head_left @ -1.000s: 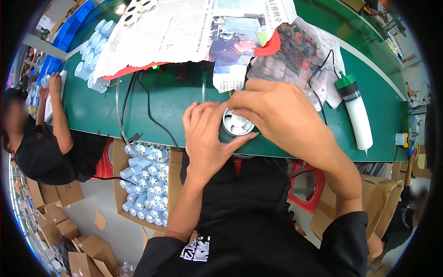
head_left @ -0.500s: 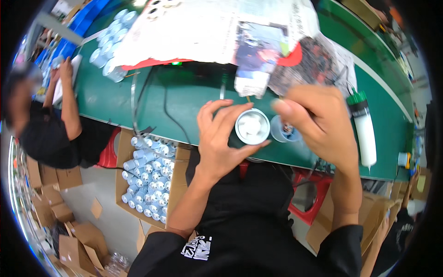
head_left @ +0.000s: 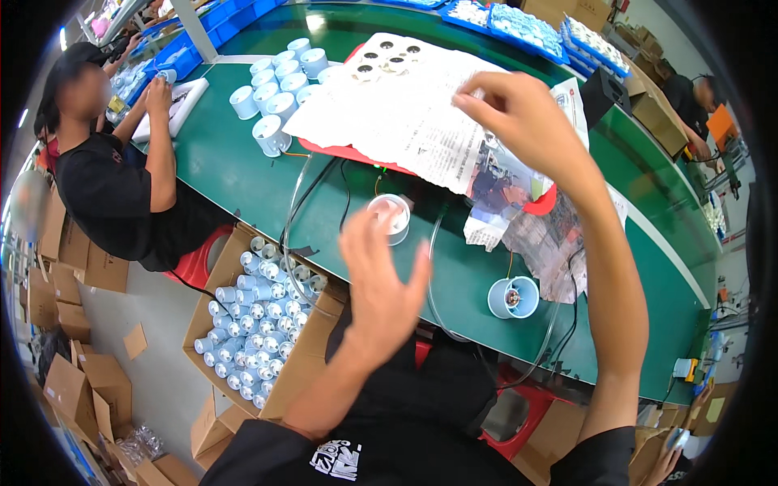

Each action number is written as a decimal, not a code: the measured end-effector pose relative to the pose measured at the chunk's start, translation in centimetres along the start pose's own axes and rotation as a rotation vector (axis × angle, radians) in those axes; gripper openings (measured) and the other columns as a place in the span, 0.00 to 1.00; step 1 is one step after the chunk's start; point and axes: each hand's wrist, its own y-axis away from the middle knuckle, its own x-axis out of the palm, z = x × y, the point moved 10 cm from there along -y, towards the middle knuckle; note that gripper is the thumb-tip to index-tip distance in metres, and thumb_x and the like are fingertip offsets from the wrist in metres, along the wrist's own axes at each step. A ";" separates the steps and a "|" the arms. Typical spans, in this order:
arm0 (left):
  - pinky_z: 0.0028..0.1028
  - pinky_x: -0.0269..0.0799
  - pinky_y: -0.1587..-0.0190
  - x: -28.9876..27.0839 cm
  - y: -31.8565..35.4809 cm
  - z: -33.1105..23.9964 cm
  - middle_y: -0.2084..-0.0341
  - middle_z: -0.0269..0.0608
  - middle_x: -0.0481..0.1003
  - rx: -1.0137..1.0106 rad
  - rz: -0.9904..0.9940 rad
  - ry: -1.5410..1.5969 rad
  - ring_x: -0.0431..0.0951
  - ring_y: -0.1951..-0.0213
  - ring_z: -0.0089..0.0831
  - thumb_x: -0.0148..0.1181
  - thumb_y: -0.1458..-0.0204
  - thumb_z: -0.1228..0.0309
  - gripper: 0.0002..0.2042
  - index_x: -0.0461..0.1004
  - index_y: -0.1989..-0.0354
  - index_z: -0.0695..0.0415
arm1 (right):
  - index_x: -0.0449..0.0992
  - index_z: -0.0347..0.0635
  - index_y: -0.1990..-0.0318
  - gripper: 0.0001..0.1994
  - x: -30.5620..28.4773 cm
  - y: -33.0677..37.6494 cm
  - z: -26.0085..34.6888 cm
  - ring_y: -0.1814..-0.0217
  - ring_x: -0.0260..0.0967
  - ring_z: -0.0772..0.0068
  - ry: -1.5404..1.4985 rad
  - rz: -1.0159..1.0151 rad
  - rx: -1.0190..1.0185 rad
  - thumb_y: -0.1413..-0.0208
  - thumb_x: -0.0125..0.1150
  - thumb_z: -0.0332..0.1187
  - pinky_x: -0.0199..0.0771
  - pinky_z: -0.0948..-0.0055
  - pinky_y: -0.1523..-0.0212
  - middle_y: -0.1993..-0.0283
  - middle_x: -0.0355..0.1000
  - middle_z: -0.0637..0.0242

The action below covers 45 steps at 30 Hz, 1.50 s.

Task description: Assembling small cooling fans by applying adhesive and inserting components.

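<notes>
My left hand is blurred, its thumb and fingers spread apart. Its fingertips overlap the near edge of a pale blue cup standing on the green table; a white part fills the cup's mouth. My right hand is raised over the newspaper, fingers curled in and thumb tip close to the index finger. Anything between those fingertips is too small or hidden to tell. Another blue cup, tipped toward me with metal and wire parts inside, is near the table's front edge.
Several blue cups stand left of the newspaper, which carries black round parts. A cardboard box of cups sits below the table edge. Tubes and cables cross the tabletop. A co-worker sits at the left; blue trays line the back.
My left hand has let go of the cup, which now stands on the table. My right hand has moved up and away over the newspaper. The view has shifted, showing more of the table's far side.
</notes>
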 end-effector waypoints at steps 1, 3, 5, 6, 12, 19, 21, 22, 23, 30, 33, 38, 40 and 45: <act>0.39 0.59 0.39 0.5 0.8 -1.5 0.45 0.50 0.66 0.031 0.045 0.088 0.65 0.43 0.47 0.63 0.51 0.74 0.27 0.63 0.41 0.60 | 0.78 0.37 0.62 0.10 1.0 -2.0 -0.6 0.74 0.70 0.61 0.015 -0.010 -0.048 0.43 0.59 0.35 0.67 0.64 0.70 0.75 0.73 0.57; 0.40 0.59 0.38 2.4 1.7 -4.2 0.44 0.51 0.65 0.097 0.121 0.264 0.64 0.41 0.47 0.68 0.54 0.70 0.32 0.62 0.40 0.62 | 0.79 0.41 0.59 0.08 3.9 -5.8 -1.8 0.67 0.74 0.58 0.113 -0.021 -0.164 0.44 0.56 0.31 0.73 0.63 0.65 0.70 0.75 0.57; 0.42 0.59 0.37 4.5 1.9 -5.6 0.42 0.53 0.64 0.108 0.197 0.350 0.63 0.39 0.49 0.72 0.56 0.66 0.40 0.57 0.36 0.63 | 0.79 0.43 0.59 0.08 6.2 -7.8 -2.3 0.63 0.74 0.57 0.336 -0.013 -0.287 0.44 0.57 0.30 0.74 0.62 0.63 0.66 0.75 0.57; 0.42 0.58 0.37 5.5 2.0 -6.2 0.41 0.54 0.63 0.145 0.246 0.313 0.62 0.39 0.51 0.73 0.58 0.63 0.45 0.52 0.34 0.64 | 0.80 0.45 0.59 0.07 7.7 -8.5 -2.0 0.59 0.75 0.57 0.560 -0.016 -0.405 0.44 0.57 0.28 0.75 0.62 0.61 0.62 0.75 0.58; 0.41 0.61 0.41 8.6 3.1 -5.8 0.45 0.53 0.65 0.096 0.410 0.224 0.66 0.44 0.49 0.70 0.55 0.59 0.42 0.55 0.34 0.64 | 0.78 0.39 0.62 0.08 11.7 -10.7 -4.2 0.55 0.75 0.58 0.912 0.156 -0.465 0.50 0.57 0.24 0.77 0.63 0.58 0.59 0.74 0.58; 0.39 0.60 0.41 8.9 4.0 -5.8 0.51 0.49 0.70 0.133 0.430 0.285 0.68 0.46 0.46 0.70 0.55 0.62 0.34 0.63 0.40 0.61 | 0.72 0.37 0.64 0.07 11.1 -7.3 -1.0 0.57 0.74 0.61 0.930 0.141 -0.718 0.52 0.58 0.24 0.75 0.66 0.61 0.62 0.70 0.60; 0.40 0.61 0.41 9.0 4.2 -6.2 0.52 0.49 0.70 0.162 0.439 0.305 0.68 0.46 0.46 0.70 0.56 0.63 0.31 0.66 0.43 0.61 | 0.71 0.37 0.64 0.08 9.1 -4.3 0.7 0.60 0.72 0.64 0.897 0.064 -0.828 0.53 0.59 0.25 0.73 0.68 0.62 0.65 0.68 0.61; 0.41 0.61 0.40 9.1 4.3 -6.5 0.53 0.48 0.71 0.184 0.450 0.310 0.68 0.46 0.46 0.70 0.56 0.63 0.29 0.68 0.46 0.61 | 0.71 0.37 0.65 0.08 8.1 -2.4 1.6 0.62 0.71 0.66 0.882 0.033 -0.871 0.54 0.59 0.25 0.72 0.69 0.62 0.66 0.67 0.62; 0.41 0.61 0.40 8.7 4.1 -6.5 0.53 0.48 0.71 0.203 0.419 0.309 0.68 0.46 0.46 0.70 0.56 0.63 0.28 0.69 0.48 0.61 | 0.72 0.36 0.63 0.10 7.3 -0.4 2.6 0.65 0.70 0.68 0.878 0.007 -0.947 0.56 0.60 0.25 0.71 0.71 0.67 0.69 0.66 0.64; 0.49 0.52 0.35 7.9 3.2 -3.1 0.54 0.44 0.75 0.184 0.419 0.227 0.69 0.43 0.43 0.70 0.56 0.55 0.27 0.71 0.50 0.58 | 0.78 0.37 0.66 0.09 0.7 8.9 8.7 0.74 0.67 0.71 0.585 -0.264 -0.897 0.58 0.63 0.26 0.67 0.73 0.76 0.73 0.67 0.67; 0.47 0.53 0.35 7.6 3.2 -2.9 0.55 0.43 0.76 0.186 0.374 0.158 0.71 0.45 0.40 0.70 0.57 0.56 0.28 0.72 0.50 0.58 | 0.79 0.35 0.64 0.07 -3.9 10.3 6.1 0.71 0.72 0.70 0.113 -0.419 -0.273 0.53 0.66 0.21 0.70 0.74 0.72 0.71 0.71 0.62; 0.46 0.56 0.37 8.1 3.1 -3.4 0.57 0.41 0.75 0.203 0.329 0.157 0.73 0.49 0.39 0.73 0.61 0.57 0.29 0.74 0.50 0.57 | 0.79 0.34 0.64 0.07 1.2 20.6 -5.2 0.68 0.66 0.84 -0.750 -0.144 0.638 0.44 0.65 0.30 0.66 0.82 0.65 0.68 0.75 0.70; 0.46 0.58 0.38 8.1 3.1 -3.8 0.60 0.40 0.75 0.222 0.337 0.160 0.73 0.52 0.39 0.74 0.62 0.58 0.29 0.75 0.50 0.56 | 0.79 0.33 0.63 0.08 3.8 22.6 -6.0 0.69 0.65 0.85 -0.847 -0.073 0.774 0.44 0.65 0.31 0.66 0.82 0.66 0.68 0.74 0.70; 0.44 0.60 0.41 7.9 3.2 -3.5 0.62 0.38 0.76 0.206 0.348 0.118 0.73 0.54 0.37 0.73 0.63 0.57 0.29 0.75 0.50 0.54 | 0.78 0.33 0.62 0.09 5.4 22.3 -6.4 0.70 0.64 0.85 -0.716 -0.013 0.832 0.42 0.62 0.32 0.65 0.81 0.68 0.69 0.74 0.71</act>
